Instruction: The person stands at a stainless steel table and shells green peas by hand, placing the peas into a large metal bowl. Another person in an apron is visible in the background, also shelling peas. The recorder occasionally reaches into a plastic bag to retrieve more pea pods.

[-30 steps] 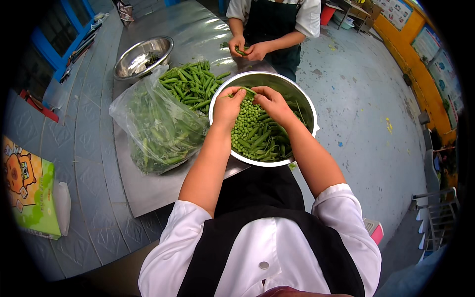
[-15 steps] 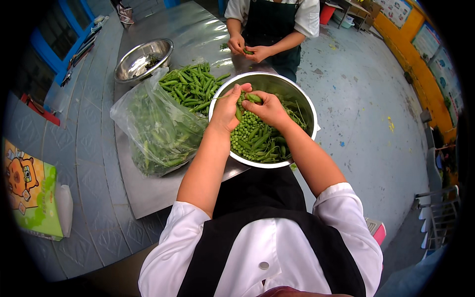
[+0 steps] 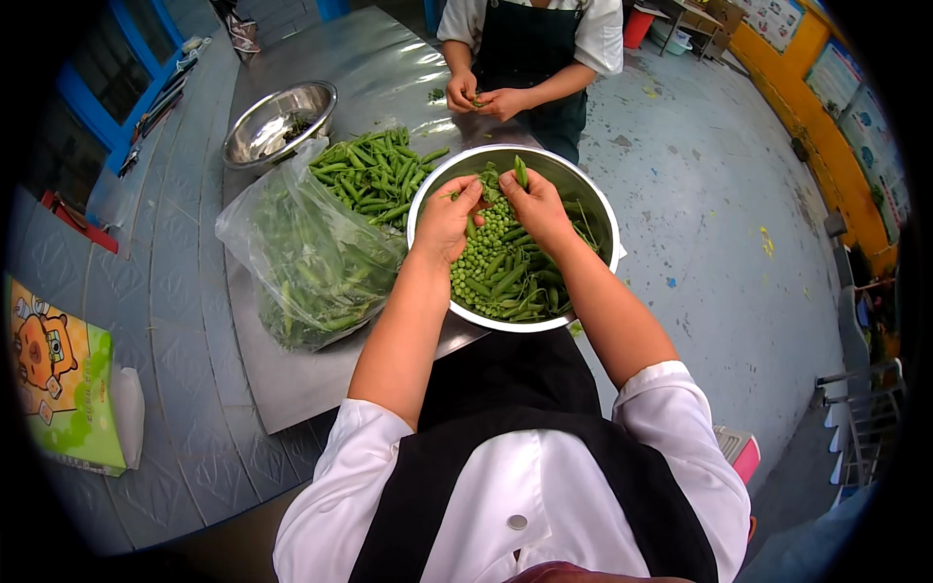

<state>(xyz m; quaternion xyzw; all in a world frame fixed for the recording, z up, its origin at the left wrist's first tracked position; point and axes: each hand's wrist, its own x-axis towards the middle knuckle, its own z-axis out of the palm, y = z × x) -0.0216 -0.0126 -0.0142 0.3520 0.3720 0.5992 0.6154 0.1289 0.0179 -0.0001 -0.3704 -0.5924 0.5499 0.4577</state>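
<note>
Both of my hands are over a large steel bowl, on its far side. Pinched upright in my right hand is a green pea pod. My left hand is closed, with part of another pod showing below its fingers. Between the hands are leafy green bits; whether either hand holds them I cannot tell. Inside the bowl, loose shelled peas lie at the left and middle, and several pods lie at the near right.
A clear plastic bag of pods stands left of the bowl, with a pod pile behind it on the metal table. Farther back is a smaller steel bowl. Across the table, a co-worker's hands hold something small.
My hands have moved apart. The pod in my right hand has turned from lying across the fingers to pointing up, and the leafy bits now show between my hands.
</note>
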